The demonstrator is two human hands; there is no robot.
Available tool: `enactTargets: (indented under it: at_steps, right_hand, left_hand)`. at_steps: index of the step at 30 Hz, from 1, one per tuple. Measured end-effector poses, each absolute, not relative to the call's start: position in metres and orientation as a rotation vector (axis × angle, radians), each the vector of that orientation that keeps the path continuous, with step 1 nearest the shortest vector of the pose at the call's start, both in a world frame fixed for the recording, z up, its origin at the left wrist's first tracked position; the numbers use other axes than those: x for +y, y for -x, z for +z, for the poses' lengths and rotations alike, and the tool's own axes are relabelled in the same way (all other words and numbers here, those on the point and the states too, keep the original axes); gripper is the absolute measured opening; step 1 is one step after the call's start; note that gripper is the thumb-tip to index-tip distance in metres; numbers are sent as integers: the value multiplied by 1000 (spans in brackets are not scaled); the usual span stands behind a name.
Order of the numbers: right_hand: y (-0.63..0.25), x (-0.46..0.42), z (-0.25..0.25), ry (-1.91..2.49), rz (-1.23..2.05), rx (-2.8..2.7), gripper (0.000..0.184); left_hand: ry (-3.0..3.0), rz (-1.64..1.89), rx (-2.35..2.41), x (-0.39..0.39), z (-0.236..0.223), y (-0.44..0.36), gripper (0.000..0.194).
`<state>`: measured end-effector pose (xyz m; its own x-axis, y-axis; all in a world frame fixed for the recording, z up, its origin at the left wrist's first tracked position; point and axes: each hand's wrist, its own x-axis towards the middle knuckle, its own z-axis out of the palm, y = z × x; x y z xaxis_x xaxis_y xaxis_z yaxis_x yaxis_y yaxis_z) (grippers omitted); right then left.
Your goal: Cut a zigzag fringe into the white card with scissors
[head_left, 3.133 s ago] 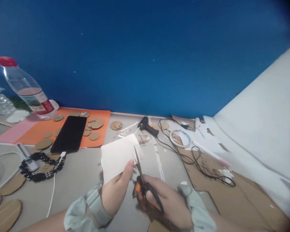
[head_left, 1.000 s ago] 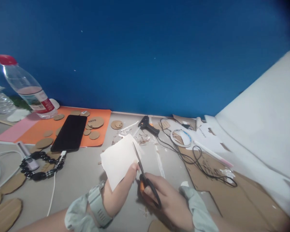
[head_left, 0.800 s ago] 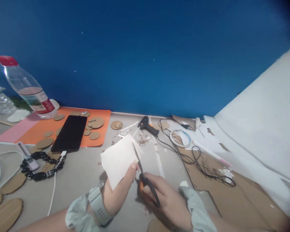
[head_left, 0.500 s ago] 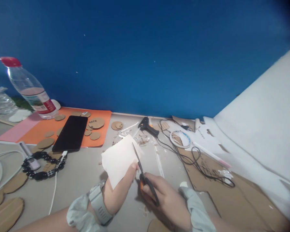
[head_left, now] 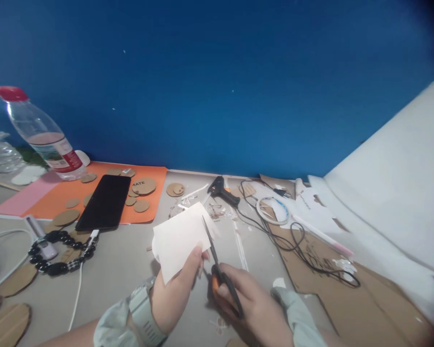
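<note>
A squarish piece of white paper (head_left: 177,241) is pinched in my left hand (head_left: 177,294), thumb on top, over the middle of the table. More white paper shows at its left edge and behind its right edge. My right hand (head_left: 253,303) grips a pair of scissors (head_left: 227,284) with dark blades and black-and-orange handles. The blades lie along the right edge of the paper, pointing up and away from me. Whether they are biting into the paper I cannot tell.
A black glue gun (head_left: 222,192) lies among scraps beyond the paper. Left are a phone (head_left: 104,202) on an orange sheet (head_left: 159,193), cardboard discs (head_left: 144,185), a beaded bracelet (head_left: 60,267) and a bottle (head_left: 54,144). Cables (head_left: 304,253) cross cardboard (head_left: 332,289) on the right.
The paper has turned a little in my left hand and lies flatter to view. My right hand and the scissors have shifted slightly right and down. The view has moved a little.
</note>
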<state>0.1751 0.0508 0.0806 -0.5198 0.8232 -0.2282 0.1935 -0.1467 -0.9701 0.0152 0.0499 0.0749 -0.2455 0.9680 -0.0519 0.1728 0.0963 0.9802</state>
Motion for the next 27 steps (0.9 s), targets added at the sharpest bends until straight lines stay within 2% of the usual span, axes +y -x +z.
enactTargets:
  at_steps: [9, 14, 27]
  right_hand:
    - [-180, 53, 88, 1106, 1810, -1678, 49]
    - [-179, 55, 91, 1085, 1778, -1765, 62]
    - [-181, 58, 85, 1013, 1880, -1768, 57]
  left_hand:
    - [-1079, 976, 1707, 53, 72, -6, 50]
    - [-1258, 1150, 1596, 58, 73, -3, 43]
    - [-1427, 1096, 1521, 57, 71, -2, 46]
